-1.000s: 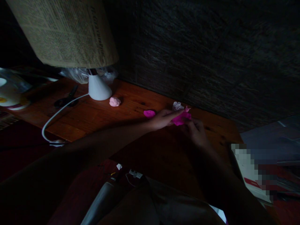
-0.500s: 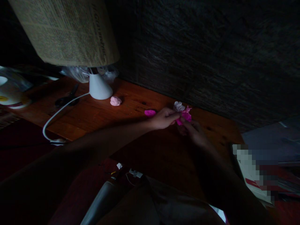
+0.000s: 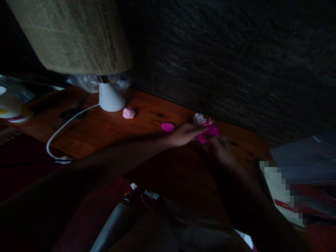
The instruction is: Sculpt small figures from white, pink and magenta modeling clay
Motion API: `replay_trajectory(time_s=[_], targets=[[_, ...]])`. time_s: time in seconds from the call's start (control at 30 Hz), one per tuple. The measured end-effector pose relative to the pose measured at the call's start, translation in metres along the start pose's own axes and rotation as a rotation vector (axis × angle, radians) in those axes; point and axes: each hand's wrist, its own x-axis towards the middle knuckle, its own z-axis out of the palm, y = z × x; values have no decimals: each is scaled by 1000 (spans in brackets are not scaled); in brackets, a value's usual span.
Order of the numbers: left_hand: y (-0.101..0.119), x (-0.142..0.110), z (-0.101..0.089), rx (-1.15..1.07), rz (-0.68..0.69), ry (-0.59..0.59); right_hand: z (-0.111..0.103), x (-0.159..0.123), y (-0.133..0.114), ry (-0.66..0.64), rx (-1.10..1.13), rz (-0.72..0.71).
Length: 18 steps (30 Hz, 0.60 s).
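The left hand (image 3: pixel 181 135) and right hand (image 3: pixel 222 149) both pinch a vivid magenta, thin, soft-looking sheet (image 3: pixel 212 131) over the reddish-brown wooden table (image 3: pixel 147 108). Its outline is wavy and uneven, its left side partly covered by the left hand.

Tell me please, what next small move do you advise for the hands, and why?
Perhaps the right hand should pinch gently along the edge of the held magenta piece: that edge looks uneven, and the left hand also holds it.

Flat magenta piece (image 3: pixel 212 131) in both hands' fingers (image 3: pixel 196 132)
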Motion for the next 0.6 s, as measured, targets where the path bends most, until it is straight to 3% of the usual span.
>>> replay_trajectory(time_s=[0.1,0.23,0.47,0.6], targets=[[-1,0,-1,-30,62,-52,1,0,1,3,67,5],[-6,3,-4,-2,46,-80,0,2,6,1,108,-5],[-4,5,-7,123,128,-71,-5,1,16,-1,58,-9],[-4,6,-7,161,169,-10,-1,0,12,34,71,6]])
